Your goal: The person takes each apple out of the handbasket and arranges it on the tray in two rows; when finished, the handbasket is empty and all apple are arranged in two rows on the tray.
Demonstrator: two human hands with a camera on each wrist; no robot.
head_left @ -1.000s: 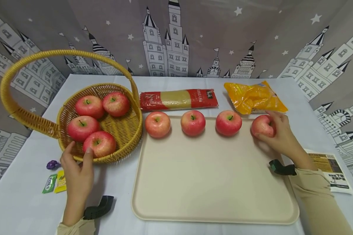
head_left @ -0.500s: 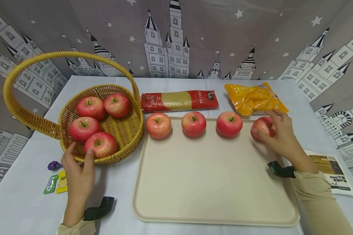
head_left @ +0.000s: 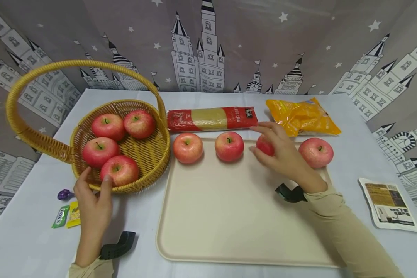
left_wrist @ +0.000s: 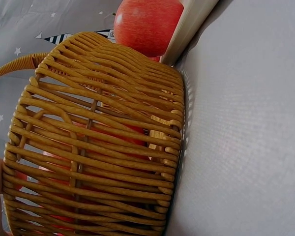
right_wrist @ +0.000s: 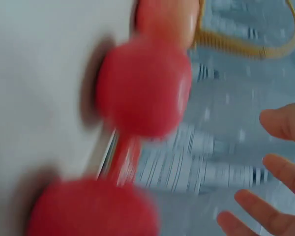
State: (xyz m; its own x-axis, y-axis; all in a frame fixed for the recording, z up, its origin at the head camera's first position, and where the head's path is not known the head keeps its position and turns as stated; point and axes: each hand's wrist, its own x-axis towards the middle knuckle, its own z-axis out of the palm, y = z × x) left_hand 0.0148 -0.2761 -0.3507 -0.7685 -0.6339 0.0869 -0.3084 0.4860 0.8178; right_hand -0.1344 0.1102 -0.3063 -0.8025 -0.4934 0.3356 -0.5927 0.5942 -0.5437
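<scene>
My left hand holds the front rim of a yellow wicker basket with several red apples inside. The left wrist view shows its woven side up close, a finger at the rim. My right hand reaches over the beige tray with fingers spread, partly covering a red apple. In the right wrist view its fingers are apart and hold nothing. Along the tray's back edge sit another apple, a paler apple at the left, and an apple at the right corner.
Behind the tray lie a red noodle-like pack and an orange bag. A white and brown packet lies at the right. Small candies, one in a green wrapper, lie left of my left hand. The basket's handle arches high.
My right hand has let go of the rightmost apple and moved left to the apple beside it. The rightmost apple stays on the tray's corner. My left hand stays at the basket.
</scene>
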